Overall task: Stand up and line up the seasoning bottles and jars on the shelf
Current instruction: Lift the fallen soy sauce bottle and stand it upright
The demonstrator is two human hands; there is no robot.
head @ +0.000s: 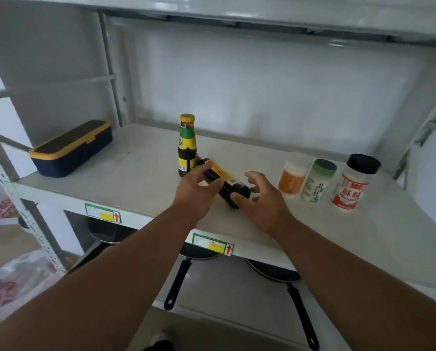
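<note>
A dark sauce bottle [227, 183] with a yellow label lies on its side on the white shelf [135, 173]. My left hand [195, 195] wraps its fingers over the bottle's middle. My right hand [260, 198] has its fingers spread around the bottle's base, with the thumb touching it. Just behind stands an upright dark bottle [187, 145] with a yellow cap and green-yellow label. To the right stand three jars in a row: an orange-labelled jar [293, 177], a green-lidded jar [317, 181], and a black-lidded jar [352, 183] with a red label.
A navy box [71, 149] with a yellow-rimmed lid sits at the shelf's left end. Frying pans [282, 274] with black handles rest on the lower shelf. Plastic bags [11, 282] lie on the floor at left. Another shelf board [262, 11] hangs overhead.
</note>
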